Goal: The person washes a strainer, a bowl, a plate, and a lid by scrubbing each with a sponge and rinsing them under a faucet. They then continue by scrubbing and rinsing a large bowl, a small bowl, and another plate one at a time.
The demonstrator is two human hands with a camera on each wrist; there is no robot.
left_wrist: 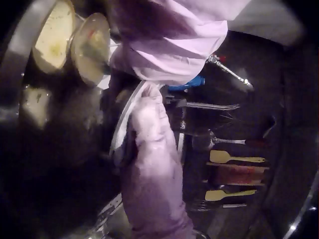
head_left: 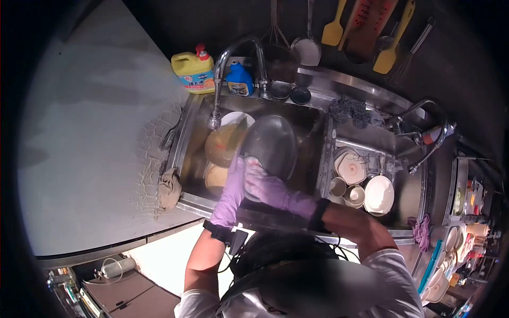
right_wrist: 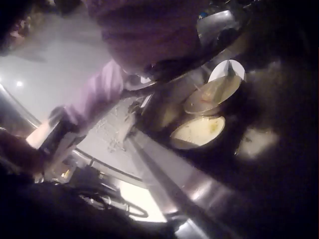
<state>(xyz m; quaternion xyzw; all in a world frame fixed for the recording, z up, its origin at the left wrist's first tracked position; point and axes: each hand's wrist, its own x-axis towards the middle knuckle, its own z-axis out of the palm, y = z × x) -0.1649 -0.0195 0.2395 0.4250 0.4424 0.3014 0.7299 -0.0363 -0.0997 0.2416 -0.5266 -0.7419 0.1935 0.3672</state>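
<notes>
In the sink, a tilted oval metal bowl [head_left: 273, 140] stands before both hands, which wear pale purple gloves. The left hand [head_left: 236, 177] grips its near left edge; in the right wrist view the left hand [right_wrist: 112, 82] is at the rim too. Lying against the bowl's lower part, the right hand [head_left: 265, 185] has its fingers together, close beside the left. From the left wrist, the right hand [left_wrist: 152, 144] reaches the pale rim [left_wrist: 122, 124], and the left hand [left_wrist: 172, 45] hides part of it. Whether a cloth or sponge is under the right fingers cannot be seen.
Left of the bowl, a dish with food remains [head_left: 220, 148] and a pale dish [head_left: 216, 176] lie in the water. The right basin [head_left: 408, 191] holds cups and bowls. Behind stand a faucet [head_left: 217, 79], a yellow jug [head_left: 193, 74] and a blue bottle [head_left: 239, 80].
</notes>
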